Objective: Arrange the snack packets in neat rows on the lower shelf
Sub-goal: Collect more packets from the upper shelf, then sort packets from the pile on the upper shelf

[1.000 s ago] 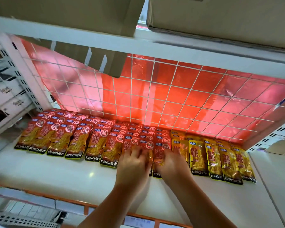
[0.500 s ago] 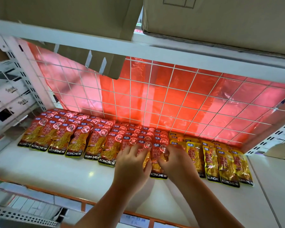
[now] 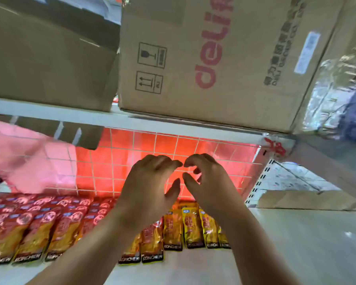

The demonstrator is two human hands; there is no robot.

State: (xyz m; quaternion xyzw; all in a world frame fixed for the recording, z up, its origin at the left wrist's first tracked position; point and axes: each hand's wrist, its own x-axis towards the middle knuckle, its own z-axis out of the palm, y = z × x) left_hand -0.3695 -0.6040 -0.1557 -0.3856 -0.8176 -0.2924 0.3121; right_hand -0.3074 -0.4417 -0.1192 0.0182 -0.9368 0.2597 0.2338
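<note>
Red snack packets (image 3: 31, 227) lie in overlapping rows across the left and middle of the white lower shelf (image 3: 296, 243). Yellow packets (image 3: 192, 229) continue the row on the right. My left hand (image 3: 148, 182) and my right hand (image 3: 208, 182) are raised side by side above the packets, in front of the red wire-grid back panel (image 3: 115, 163). Both hands hold nothing, with fingers curled and apart. My forearms hide part of the packet row.
A cardboard box with red lettering (image 3: 203, 58) and a plain box (image 3: 45, 54) sit on the upper shelf (image 3: 49, 114). A pink bag (image 3: 25, 161) hangs at the left. Another box (image 3: 308, 200) lies at the right, beyond the shelf's upright.
Both hands have let go of the packets and lifted up off the row. The camera has tilted upward and moved closer, so the upper boxes fill the top.
</note>
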